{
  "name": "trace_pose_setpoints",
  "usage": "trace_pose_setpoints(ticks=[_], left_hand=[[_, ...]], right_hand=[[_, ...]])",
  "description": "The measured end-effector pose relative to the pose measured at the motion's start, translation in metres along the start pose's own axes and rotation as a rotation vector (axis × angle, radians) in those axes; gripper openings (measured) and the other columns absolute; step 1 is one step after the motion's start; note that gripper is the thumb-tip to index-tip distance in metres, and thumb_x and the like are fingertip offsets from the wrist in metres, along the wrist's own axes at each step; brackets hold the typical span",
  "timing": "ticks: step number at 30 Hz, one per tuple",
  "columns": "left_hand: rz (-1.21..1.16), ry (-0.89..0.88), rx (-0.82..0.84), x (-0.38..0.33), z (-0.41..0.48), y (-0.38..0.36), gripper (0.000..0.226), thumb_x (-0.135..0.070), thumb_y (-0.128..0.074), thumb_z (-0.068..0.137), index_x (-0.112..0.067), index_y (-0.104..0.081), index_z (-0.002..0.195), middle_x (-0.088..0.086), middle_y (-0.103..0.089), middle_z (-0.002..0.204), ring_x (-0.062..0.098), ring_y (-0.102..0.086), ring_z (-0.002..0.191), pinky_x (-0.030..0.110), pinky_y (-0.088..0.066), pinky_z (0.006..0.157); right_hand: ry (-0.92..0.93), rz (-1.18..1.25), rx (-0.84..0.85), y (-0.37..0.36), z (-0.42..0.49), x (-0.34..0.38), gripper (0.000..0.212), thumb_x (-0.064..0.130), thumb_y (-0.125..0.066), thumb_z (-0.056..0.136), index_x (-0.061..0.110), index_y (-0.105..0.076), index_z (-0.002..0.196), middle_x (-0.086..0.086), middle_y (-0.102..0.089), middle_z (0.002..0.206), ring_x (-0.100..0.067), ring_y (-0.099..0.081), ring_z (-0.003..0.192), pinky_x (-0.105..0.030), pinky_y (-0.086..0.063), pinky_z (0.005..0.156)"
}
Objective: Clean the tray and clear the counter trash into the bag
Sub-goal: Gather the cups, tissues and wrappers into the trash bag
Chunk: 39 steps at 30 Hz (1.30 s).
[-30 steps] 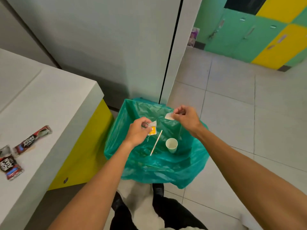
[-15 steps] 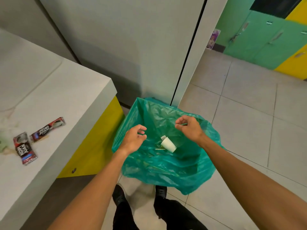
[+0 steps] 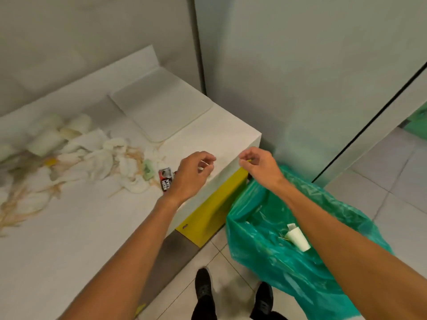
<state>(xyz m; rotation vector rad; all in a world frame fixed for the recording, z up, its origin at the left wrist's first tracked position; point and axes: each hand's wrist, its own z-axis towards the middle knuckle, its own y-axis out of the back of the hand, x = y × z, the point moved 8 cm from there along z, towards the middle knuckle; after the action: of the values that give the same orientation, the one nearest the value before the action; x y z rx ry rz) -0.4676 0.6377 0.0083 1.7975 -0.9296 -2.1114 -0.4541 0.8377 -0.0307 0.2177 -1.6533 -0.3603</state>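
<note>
A green plastic bag (image 3: 272,269) stands open on the floor at the counter's right end, with a white paper cup (image 3: 298,239) lying inside. My left hand (image 3: 191,174) hovers over the counter edge with loosely curled fingers, holding nothing, right beside a red and black coffee sachet (image 3: 165,179). My right hand (image 3: 258,167) hangs empty above the counter corner and the bag's rim. A white tray (image 3: 161,107) lies at the counter's far end. Crumpled white tissues (image 3: 111,162), paper cups (image 3: 46,139) and a small green scrap (image 3: 149,168) lie among brown spill stains.
The white counter (image 3: 69,239) has a yellow cabinet side (image 3: 215,206) below its right end. Grey wall panels rise behind. My feet in black shoes (image 3: 203,287) stand on the tiled floor between counter and bag.
Both hands let go of the tea bag pieces, which dropped into the bag with the stir stick. My view and both empty hands then swung left from the bag to the counter.
</note>
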Motion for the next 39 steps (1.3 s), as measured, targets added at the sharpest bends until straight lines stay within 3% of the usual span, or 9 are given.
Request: trace_pose_setpoints(ticks=[4, 7, 11, 13, 15, 21, 28, 34, 39], left_hand=[[0.086, 0.061, -0.089, 0.036, -0.007, 0.077, 0.015, -0.012, -0.064, 0.091, -0.021, -0.067, 0.104, -0.006, -0.064, 0.102, 0.006, -0.062, 0.088, 0.014, -0.046, 0.074], [0.182, 0.131, -0.073, 0.068, -0.010, 0.113, 0.019, -0.013, -0.066, 0.089, -0.024, -0.066, 0.104, -0.003, -0.060, 0.106, 0.014, -0.058, 0.092, 0.021, -0.046, 0.078], [0.354, 0.176, 0.035, 0.109, -0.010, 0.130, 0.026, -0.011, -0.066, 0.088, -0.023, -0.066, 0.112, 0.000, -0.055, 0.107, 0.018, -0.055, 0.100, 0.026, -0.043, 0.086], [0.416, 0.182, 0.104, 0.128, -0.009, 0.132, 0.031, -0.010, -0.064, 0.090, -0.026, -0.064, 0.116, -0.002, -0.049, 0.107, 0.021, -0.052, 0.107, 0.030, -0.043, 0.093], [0.466, 0.164, 0.179, 0.140, -0.009, 0.131, 0.036, -0.009, -0.061, 0.092, -0.026, -0.062, 0.123, -0.004, -0.043, 0.107, 0.022, -0.048, 0.112, 0.032, -0.040, 0.100], [0.416, 0.109, 0.253, 0.145, -0.005, 0.131, 0.049, -0.016, -0.067, 0.087, -0.024, -0.055, 0.134, -0.003, -0.038, 0.117, 0.014, -0.041, 0.108, 0.026, -0.038, 0.095], [0.585, 0.020, 0.198, 0.136, 0.000, 0.133, 0.043, -0.025, -0.064, 0.084, -0.023, -0.055, 0.126, -0.004, -0.051, 0.117, 0.017, -0.048, 0.110, 0.033, -0.046, 0.085], [0.648, -0.072, -0.026, 0.120, -0.004, 0.144, 0.009, -0.016, -0.053, 0.089, -0.014, -0.056, 0.081, 0.003, -0.062, 0.073, 0.027, -0.060, 0.073, 0.037, -0.048, 0.058], [0.509, -0.006, -0.180, 0.117, -0.006, 0.162, 0.018, -0.012, -0.058, 0.087, -0.015, -0.071, 0.098, 0.001, -0.069, 0.093, 0.023, -0.064, 0.084, 0.042, -0.055, 0.071]], right_hand=[[0.088, -0.124, 0.115, -0.060, 0.018, 0.044, 0.012, 0.015, -0.068, 0.089, 0.018, -0.067, 0.100, 0.002, -0.067, 0.098, -0.011, -0.062, 0.082, -0.006, -0.046, 0.066], [0.134, -0.288, 0.233, -0.100, 0.023, 0.055, 0.021, 0.015, -0.069, 0.089, 0.019, -0.066, 0.110, -0.001, -0.065, 0.109, -0.015, -0.059, 0.090, -0.006, -0.043, 0.068], [0.152, -0.487, 0.327, -0.137, 0.025, 0.053, 0.032, 0.013, -0.068, 0.088, 0.016, -0.066, 0.119, -0.007, -0.063, 0.118, -0.019, -0.058, 0.105, -0.028, -0.046, 0.094], [0.188, -0.606, 0.308, -0.149, 0.028, 0.053, 0.030, 0.017, -0.066, 0.086, 0.021, -0.068, 0.116, -0.008, -0.062, 0.113, -0.027, -0.057, 0.106, -0.040, -0.047, 0.095], [0.198, -0.680, 0.280, -0.155, 0.031, 0.054, 0.026, 0.019, -0.064, 0.088, 0.025, -0.068, 0.113, -0.006, -0.061, 0.108, -0.028, -0.054, 0.103, -0.041, -0.047, 0.091], [0.161, -0.614, 0.179, -0.155, 0.031, 0.058, 0.017, 0.019, -0.060, 0.094, 0.018, -0.070, 0.107, -0.005, -0.067, 0.100, -0.024, -0.060, 0.091, -0.039, -0.051, 0.079], [0.075, -0.418, 0.087, -0.146, 0.025, 0.056, 0.021, 0.027, -0.061, 0.096, 0.019, -0.068, 0.114, 0.000, -0.069, 0.104, -0.015, -0.061, 0.091, -0.030, -0.052, 0.080], [0.075, -0.327, 0.076, -0.141, 0.021, 0.056, 0.026, 0.033, -0.054, 0.099, 0.019, -0.066, 0.117, -0.001, -0.070, 0.101, -0.013, -0.065, 0.082, -0.034, -0.058, 0.073], [0.075, -0.243, 0.096, -0.135, 0.017, 0.060, 0.031, 0.029, -0.050, 0.102, 0.014, -0.062, 0.125, -0.001, -0.068, 0.109, -0.008, -0.062, 0.082, -0.023, -0.056, 0.072]])
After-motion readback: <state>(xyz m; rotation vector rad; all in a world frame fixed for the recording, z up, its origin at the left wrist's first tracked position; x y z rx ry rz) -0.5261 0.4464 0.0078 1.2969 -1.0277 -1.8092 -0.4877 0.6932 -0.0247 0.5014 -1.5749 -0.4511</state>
